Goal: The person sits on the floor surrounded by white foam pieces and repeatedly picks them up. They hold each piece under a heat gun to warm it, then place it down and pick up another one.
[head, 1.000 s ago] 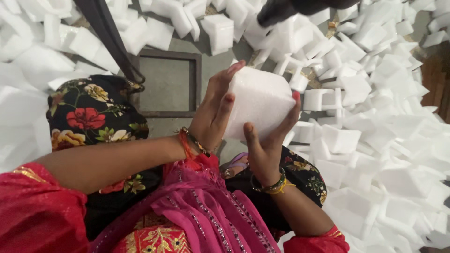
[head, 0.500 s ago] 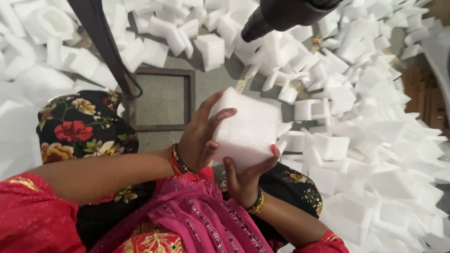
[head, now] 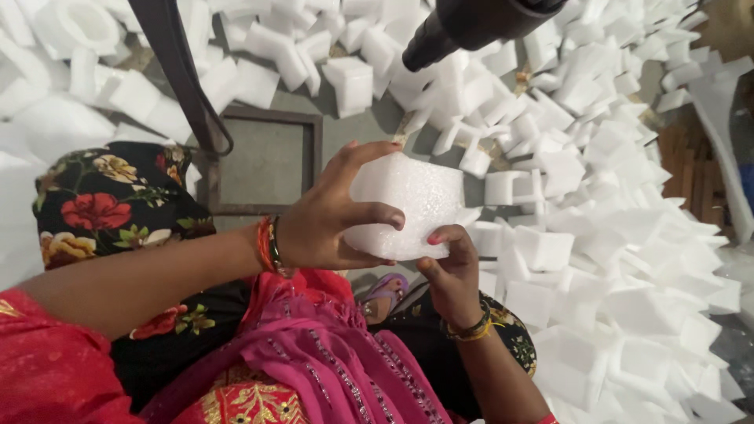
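A: What do the hands have?

B: A white foam block [head: 408, 206], near the middle of the view. The left hand [head: 326, 228] comes in from nine o'clock and grasps it, thumb along the top edge, fingers curled over the near face. The right hand [head: 450, 275] comes up from six o'clock and grips the block's lower right corner, fingertips pressed against the underside.

A: So both are closed on it?

B: Yes, both are wrapped on the block, neither one slack. It is held off the floor, above the lap.

A: What is round about?

B: Loose foam pieces [head: 597, 157] cover the ground from twelve o'clock round to five o'clock, heaped and overlapping, and more lie at ten o'clock. At eleven o'clock of the block a dark square frame [head: 263, 118] lies flat on the grey floor [head: 267, 165]. A dark strap [head: 181, 78] runs down from the top edge to the frame's left side. A black nozzle [head: 463, 27] juts in at one o'clock, blurred and close to the camera.

A: And the person?

B: Pink cloth [head: 338, 353] falls over the lap at six o'clock, with black flowered fabric [head: 110, 204] at nine o'clock. Bangles [head: 267, 245] sit on the left wrist, a bracelet [head: 470, 330] on the right. A purple sandal [head: 385, 289] shows just under the block.
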